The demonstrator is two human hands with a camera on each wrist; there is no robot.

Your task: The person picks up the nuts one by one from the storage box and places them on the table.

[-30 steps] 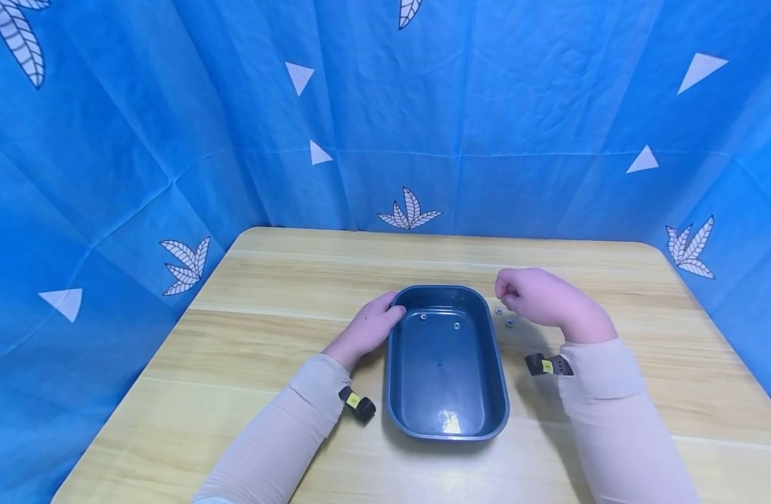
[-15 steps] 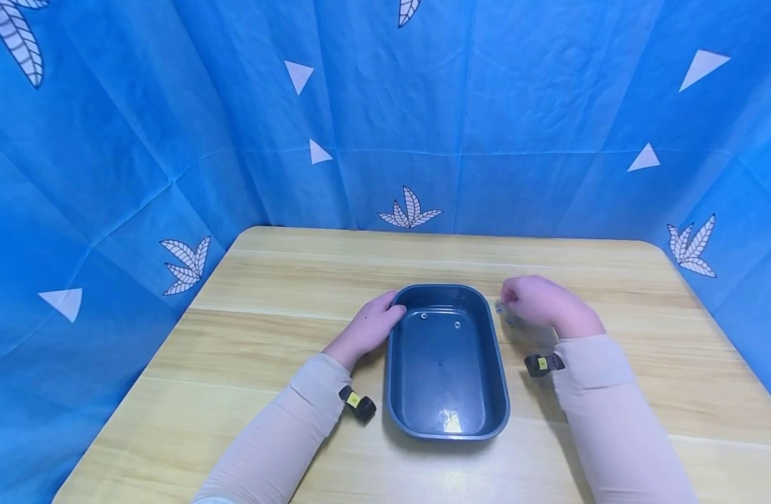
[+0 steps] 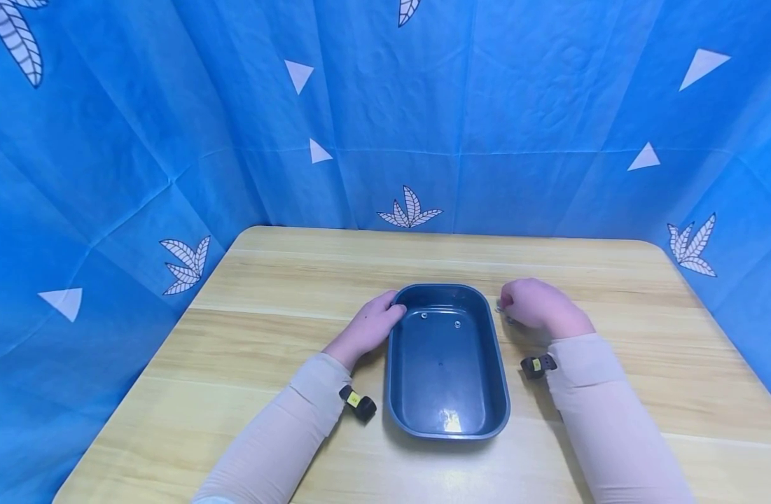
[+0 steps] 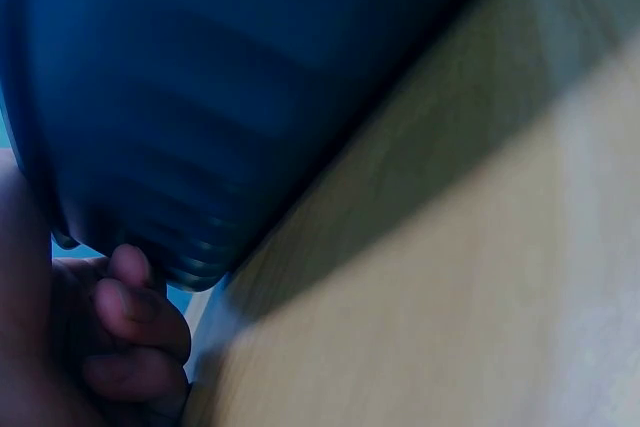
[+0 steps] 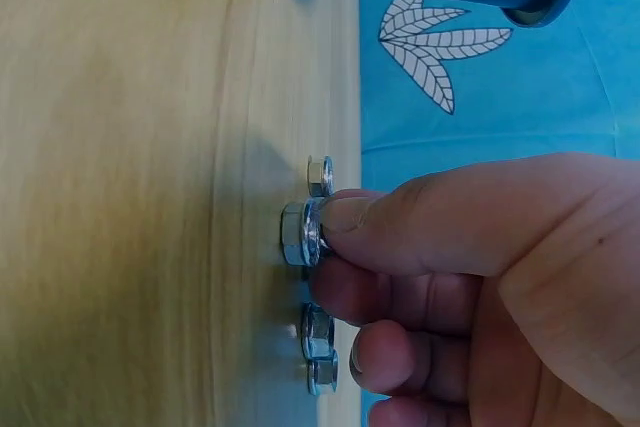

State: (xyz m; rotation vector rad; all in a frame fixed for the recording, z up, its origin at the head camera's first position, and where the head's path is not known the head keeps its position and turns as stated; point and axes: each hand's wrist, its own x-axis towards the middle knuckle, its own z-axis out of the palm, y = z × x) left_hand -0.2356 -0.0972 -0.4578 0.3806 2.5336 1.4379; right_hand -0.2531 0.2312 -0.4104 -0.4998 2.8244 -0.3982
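Note:
A dark blue rectangular plastic tray (image 3: 447, 378) stands on the table, with two small metal nuts (image 3: 457, 325) on its floor near the far end. My left hand (image 3: 367, 327) grips its far left rim, thumb over the edge; curled fingers (image 4: 140, 312) show against the outer wall in the left wrist view. To the right of the tray, my right hand (image 3: 539, 304) is down at the tabletop. In the right wrist view, thumb and forefinger pinch a silver flange nut (image 5: 300, 234). Several more flange nuts (image 5: 318, 331) lie close beside it, partly hidden by the hand from above.
The pale wooden table (image 3: 284, 280) reaches back to a blue cloth curtain (image 3: 385, 112) printed with leaves and triangles, which encloses the back and both sides. Dark strap-like devices (image 3: 358, 404) are worn at both wrists.
My right hand has shifted slightly right and lowered toward the nuts beside the tray, now covering much of them. The left hand and the tray have stayed in place.

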